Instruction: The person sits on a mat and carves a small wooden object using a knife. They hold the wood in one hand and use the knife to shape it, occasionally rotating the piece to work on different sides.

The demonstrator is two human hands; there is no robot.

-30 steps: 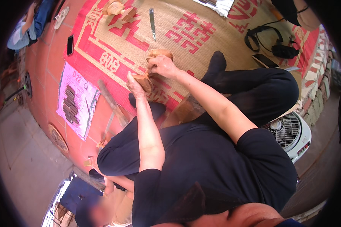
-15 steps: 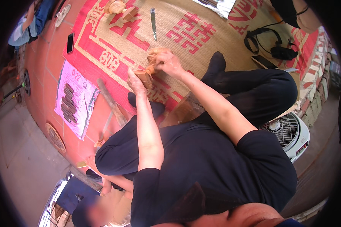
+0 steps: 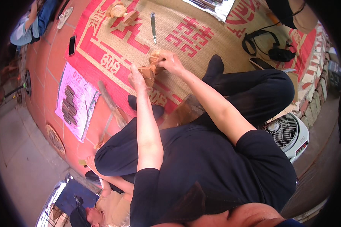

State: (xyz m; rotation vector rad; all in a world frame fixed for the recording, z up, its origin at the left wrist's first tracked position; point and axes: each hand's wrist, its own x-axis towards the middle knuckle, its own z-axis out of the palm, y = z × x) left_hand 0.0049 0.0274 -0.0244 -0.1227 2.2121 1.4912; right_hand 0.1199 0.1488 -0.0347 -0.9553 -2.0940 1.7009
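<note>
A light-brown carved wooden piece [image 3: 147, 73] with a blocky base is held over the mat between my two hands. My left hand [image 3: 137, 79] grips the block end. Around its rounded far end, the fingers of my right hand [image 3: 171, 62] are closed, pinching or pressing the carving; whether they also hold something small cannot be made out. Beyond my hands a slim metal blade-like tool [image 3: 153, 28] lies on the woven mat [image 3: 140, 47]. Farther off to the left rests a similar carved wooden piece [image 3: 118, 10] with a squared block end.
Left of the mat are a phone [image 3: 72, 45], a pink sheet [image 3: 77, 125] with several dark sticks and a wooden stick [image 3: 111, 104]. To the right lie a black strapped device [image 3: 282, 53] and a fan [image 3: 282, 132]. Another person [image 3: 113, 206] sits at lower left.
My right hand, blurred before, has shifted slightly and shows more sharply at the carving's far end. The wooden piece has turned a little in my left hand.
</note>
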